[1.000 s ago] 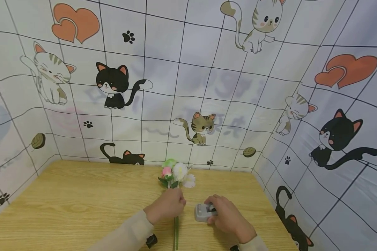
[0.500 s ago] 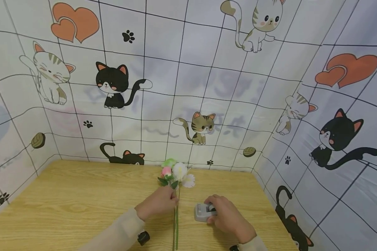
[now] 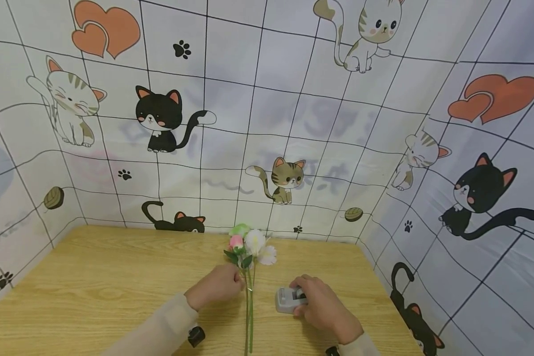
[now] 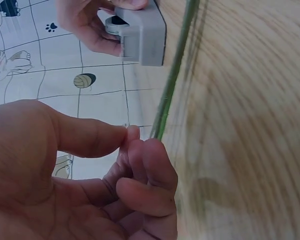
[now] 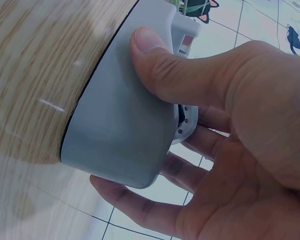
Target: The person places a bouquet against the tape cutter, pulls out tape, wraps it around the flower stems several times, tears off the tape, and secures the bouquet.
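Note:
Artificial flowers [image 3: 254, 242], with pink and white blooms, lie on the table with their long green stems [image 3: 250, 316] toward me. A small shiny patch [image 3: 250, 289] shows on the stems. Just left of them is my left hand [image 3: 220, 284], thumb and fingertip pressed together; in the left wrist view a green stem [image 4: 175, 75] runs down behind its fingers. Whether something thin and clear is pinched there, I cannot tell. My right hand [image 3: 322, 309] grips a grey tape dispenser [image 3: 286, 300] on the table, its thumb [image 5: 155, 55] along the side.
The wooden table [image 3: 129, 277] meets a cloth backdrop [image 3: 231, 109] printed with cats, hearts and grid lines at its back and sides. A dark wrist device [image 3: 196, 336] sits at the left sleeve [image 3: 160, 324].
My left hand has moved left from over the stems to beside them, uncovering their upper part and the shiny patch. The right hand and the tape dispenser have stayed put.

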{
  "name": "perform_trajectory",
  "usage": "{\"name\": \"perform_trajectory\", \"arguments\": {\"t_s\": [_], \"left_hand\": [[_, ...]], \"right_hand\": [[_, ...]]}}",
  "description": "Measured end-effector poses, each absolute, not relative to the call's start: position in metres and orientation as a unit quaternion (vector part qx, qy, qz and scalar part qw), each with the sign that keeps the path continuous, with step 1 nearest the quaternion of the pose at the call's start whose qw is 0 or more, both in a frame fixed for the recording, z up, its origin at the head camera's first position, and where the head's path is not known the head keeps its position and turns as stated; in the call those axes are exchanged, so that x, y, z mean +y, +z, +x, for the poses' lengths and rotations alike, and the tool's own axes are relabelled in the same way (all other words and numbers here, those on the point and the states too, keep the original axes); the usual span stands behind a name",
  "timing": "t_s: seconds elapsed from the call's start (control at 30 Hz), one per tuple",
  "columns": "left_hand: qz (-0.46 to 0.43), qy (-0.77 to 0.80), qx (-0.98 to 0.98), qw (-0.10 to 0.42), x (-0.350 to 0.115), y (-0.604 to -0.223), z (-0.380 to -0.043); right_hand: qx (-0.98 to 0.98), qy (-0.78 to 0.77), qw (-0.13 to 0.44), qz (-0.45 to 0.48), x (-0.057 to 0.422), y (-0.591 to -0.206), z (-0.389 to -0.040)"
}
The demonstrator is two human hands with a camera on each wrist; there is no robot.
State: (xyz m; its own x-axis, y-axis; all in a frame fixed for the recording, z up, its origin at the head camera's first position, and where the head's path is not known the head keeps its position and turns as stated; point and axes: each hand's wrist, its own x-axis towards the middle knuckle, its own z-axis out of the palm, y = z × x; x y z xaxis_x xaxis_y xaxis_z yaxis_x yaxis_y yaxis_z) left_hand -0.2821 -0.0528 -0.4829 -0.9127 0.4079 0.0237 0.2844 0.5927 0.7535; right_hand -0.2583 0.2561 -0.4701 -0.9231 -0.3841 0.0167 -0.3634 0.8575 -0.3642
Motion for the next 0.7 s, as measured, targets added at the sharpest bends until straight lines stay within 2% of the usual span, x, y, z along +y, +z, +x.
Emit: {"name": "perform_trajectory", "arguments": {"t_s": [0.2,0.53,0.7], "left_hand": [[0.187,0.402,0.892,0.086,-0.050,-0.493,-0.286],[0.210,0.390,0.893,0.075,-0.048,-0.495,-0.281],[0.237,0.396,0.885,0.057,-0.051,-0.522,-0.296]], "right_hand": [[0.963,-0.185,0.024,-0.196,0.256,-0.470,-0.259],[0.963,-0.183,0.025,-0.198,0.255,-0.465,-0.257],[0.963,-0.183,0.027,-0.197,0.255,-0.467,-0.257]]}}
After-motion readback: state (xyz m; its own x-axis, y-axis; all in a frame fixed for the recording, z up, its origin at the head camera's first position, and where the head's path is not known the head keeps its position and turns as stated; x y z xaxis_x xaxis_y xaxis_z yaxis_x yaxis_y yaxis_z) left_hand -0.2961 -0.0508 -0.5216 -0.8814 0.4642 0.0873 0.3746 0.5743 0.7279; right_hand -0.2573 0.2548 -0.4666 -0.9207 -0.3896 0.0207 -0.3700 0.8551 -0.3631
